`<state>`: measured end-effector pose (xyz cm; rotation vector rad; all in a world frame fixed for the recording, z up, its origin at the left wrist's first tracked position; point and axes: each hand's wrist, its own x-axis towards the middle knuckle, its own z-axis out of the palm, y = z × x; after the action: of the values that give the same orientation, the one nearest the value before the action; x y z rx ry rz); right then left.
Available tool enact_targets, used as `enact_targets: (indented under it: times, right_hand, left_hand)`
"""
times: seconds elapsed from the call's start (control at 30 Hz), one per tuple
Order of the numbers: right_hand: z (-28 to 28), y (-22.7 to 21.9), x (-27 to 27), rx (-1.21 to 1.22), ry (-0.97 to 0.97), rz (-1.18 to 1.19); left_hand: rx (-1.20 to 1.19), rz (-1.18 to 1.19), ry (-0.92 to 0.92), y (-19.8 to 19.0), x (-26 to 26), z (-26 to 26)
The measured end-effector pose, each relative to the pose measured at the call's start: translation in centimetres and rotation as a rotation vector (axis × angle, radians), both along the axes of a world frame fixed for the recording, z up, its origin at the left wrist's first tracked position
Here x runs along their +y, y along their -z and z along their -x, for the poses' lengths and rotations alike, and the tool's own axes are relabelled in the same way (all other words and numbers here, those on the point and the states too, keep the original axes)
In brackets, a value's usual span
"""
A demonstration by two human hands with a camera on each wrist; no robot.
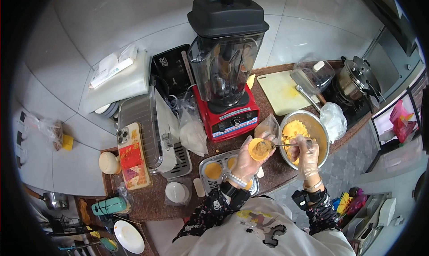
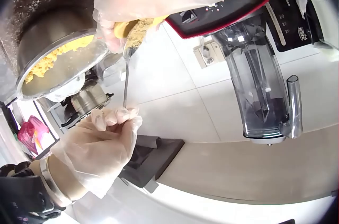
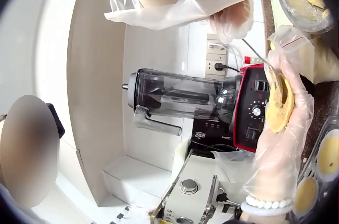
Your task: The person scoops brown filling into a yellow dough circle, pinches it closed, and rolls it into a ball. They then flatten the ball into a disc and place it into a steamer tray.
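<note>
In a clear plastic glove, the left hand (image 1: 248,161) holds a yellow dough cup (image 1: 259,149) with brown filling inside, its fingers curled round the cup. The gloved right hand (image 1: 307,156) pinches the handle of a metal spoon (image 1: 286,145), whose bowl touches the filling. From the right wrist view, the cup (image 3: 280,108) lies tilted in the left palm (image 3: 283,144). Below the right hand is a metal bowl (image 1: 322,135) with yellow dough (image 1: 295,130). A muffin tray (image 1: 203,179) with yellow dough rounds (image 1: 213,170) lies beside the left forearm.
A red blender (image 1: 228,117) stands behind the hands, with a cutting board (image 1: 279,93) to its right. Plastic bags (image 1: 333,119) flank the bowl. A toaster oven (image 1: 154,126), a phone (image 1: 133,155) and a white cup (image 1: 177,192) are at left. A pot (image 1: 353,79) sits at back right.
</note>
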<state>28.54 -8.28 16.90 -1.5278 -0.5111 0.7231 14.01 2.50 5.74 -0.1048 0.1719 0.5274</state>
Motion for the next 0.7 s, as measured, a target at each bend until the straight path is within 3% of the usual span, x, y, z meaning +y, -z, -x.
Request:
enact_targets:
  times: [0.27, 0.37, 0.5, 0.7]
  right_hand:
    - [0.0, 0.3, -0.5, 0.078, 0.101, -0.057]
    - [-1.4, 1.2, -1.2, 0.23, 0.064, -0.053]
    - [-2.8, 3.2, -1.8, 0.38, 0.162, -0.144]
    - [-5.1, 4.6, -0.9, 0.144, 0.268, -0.217]
  left_hand:
    - [0.065, -0.015, 0.005, -0.4, 0.1, 0.0]
    - [-0.016, -0.064, 0.012, 0.3, 0.2, -0.1]
    - [0.089, 0.007, -0.024, -0.9, 0.3, -0.8]
    - [-0.018, 0.02, -0.056, 1.4, 1.9, 2.6]
